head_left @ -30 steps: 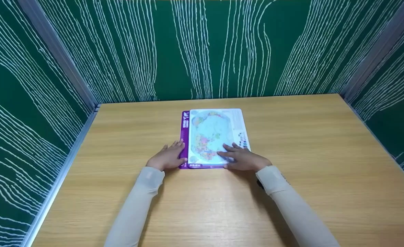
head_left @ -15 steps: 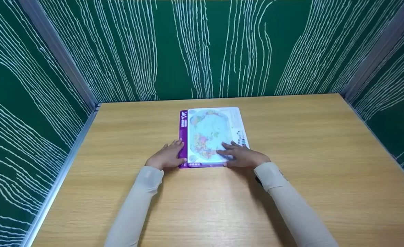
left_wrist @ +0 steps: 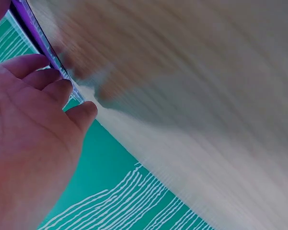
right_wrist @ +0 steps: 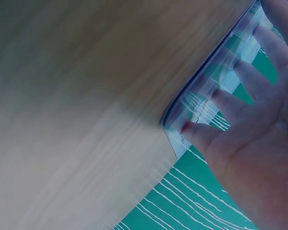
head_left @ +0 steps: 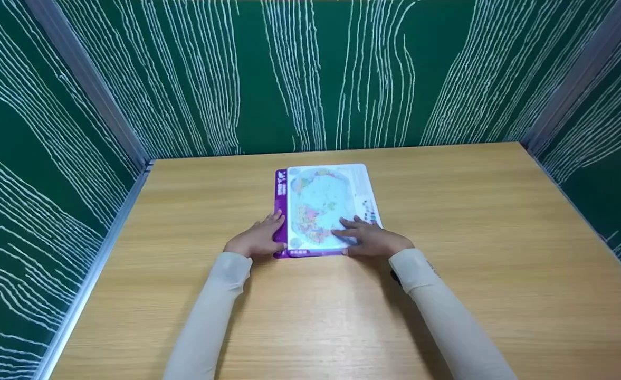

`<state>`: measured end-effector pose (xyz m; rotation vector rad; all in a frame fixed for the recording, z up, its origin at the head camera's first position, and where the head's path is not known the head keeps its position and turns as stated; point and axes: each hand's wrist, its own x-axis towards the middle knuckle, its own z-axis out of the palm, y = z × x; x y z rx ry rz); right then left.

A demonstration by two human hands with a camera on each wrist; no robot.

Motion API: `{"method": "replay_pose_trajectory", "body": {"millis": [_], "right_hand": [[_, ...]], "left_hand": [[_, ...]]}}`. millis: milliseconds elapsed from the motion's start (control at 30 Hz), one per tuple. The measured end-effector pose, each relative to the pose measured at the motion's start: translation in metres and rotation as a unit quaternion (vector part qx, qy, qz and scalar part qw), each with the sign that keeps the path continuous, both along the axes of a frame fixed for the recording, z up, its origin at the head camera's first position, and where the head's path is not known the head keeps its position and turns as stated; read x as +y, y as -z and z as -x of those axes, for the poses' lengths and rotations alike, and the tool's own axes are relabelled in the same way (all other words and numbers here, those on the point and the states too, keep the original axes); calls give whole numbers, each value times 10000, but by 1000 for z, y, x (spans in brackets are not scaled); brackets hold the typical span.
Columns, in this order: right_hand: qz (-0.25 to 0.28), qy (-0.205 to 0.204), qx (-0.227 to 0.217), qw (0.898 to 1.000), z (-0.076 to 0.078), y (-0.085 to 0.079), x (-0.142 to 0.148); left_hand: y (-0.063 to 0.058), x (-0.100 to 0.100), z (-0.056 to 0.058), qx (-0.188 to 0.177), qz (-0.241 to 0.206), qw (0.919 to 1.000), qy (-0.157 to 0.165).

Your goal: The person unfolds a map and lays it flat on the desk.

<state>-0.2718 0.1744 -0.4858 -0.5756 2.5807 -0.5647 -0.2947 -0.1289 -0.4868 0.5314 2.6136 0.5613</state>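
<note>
A flat white sheet printed with a world map [head_left: 323,195] lies on the table, the map facing away from the person. Under it sits a purple board [head_left: 281,192], showing as a strip along the left and near edges. My left hand [head_left: 257,237] rests its fingers on the purple strip at the near left, thumb by the near corner. Spread fingers of my right hand [head_left: 373,240] lie flat over the map's near right corner, hiding part of it. Both wrist views show straight fingers reaching onto a thin, glossy surface.
The wooden table [head_left: 310,316] surrounds the map. Green panels [head_left: 289,74] with white wavy lines stand along its back and both sides, joined by grey metal posts [head_left: 99,84] at the corners. Light-coloured sleeves [head_left: 204,316] cover both arms.
The map and purple board have slid very slightly away and to the left, with both hands staying on them. Finger positions look nearly the same.
</note>
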Motion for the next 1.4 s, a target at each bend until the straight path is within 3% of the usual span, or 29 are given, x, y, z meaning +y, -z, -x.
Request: {"method": "replay_pose_trajectory", "body": {"millis": [133, 567, 767, 867, 1100, 1400], "right_hand": [[17, -169, 122, 9998, 1, 2, 0], [-87, -31, -2, 10000, 0, -1, -1], [-116, 111, -8, 9999, -3, -1, -3], [-50, 183, 155, 9997, -4, 0, -7], [119, 227, 751, 9968, -4, -2, -22], [-44, 569, 1202, 9911, -4, -2, -52]], "left_hand": [[2, 1, 1, -94, -25, 10000, 20], [-1, 1, 2, -491, -110, 9984, -252], [-1, 0, 3, -547, -167, 9982, -167], [-1, 0, 3, -565, -229, 9979, -228], [-2, 0, 5, -380, -188, 9991, 71], [-1, -1, 5, -415, -217, 9989, -15]]}}
